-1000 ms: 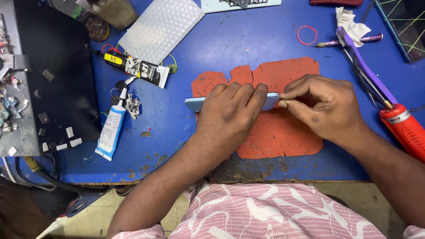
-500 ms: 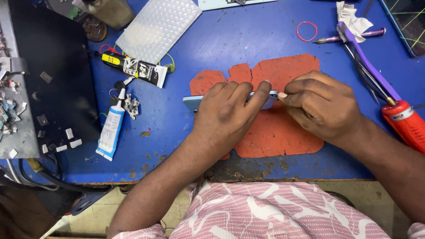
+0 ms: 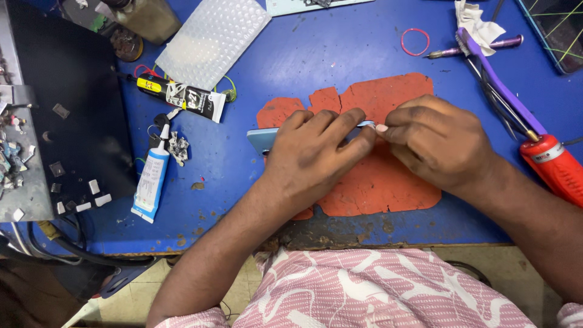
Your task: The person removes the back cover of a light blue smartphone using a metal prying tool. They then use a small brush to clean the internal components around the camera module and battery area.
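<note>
A light blue phone stands on its edge over a worn orange mat on the blue table. My left hand wraps over the phone and hides most of it; only its left end shows. My right hand pinches at the phone's right end, fingertips meeting those of the left hand. What the right fingers pinch is too small to tell.
A white glue tube and a black-and-yellow tube lie left of the mat. Bubble wrap sits behind them, a black tray at far left. A red-handled tool, purple brush and red rubber band lie at right.
Both hands stay on the phone with only small finger shifts at its right end. The view has drifted slightly.
</note>
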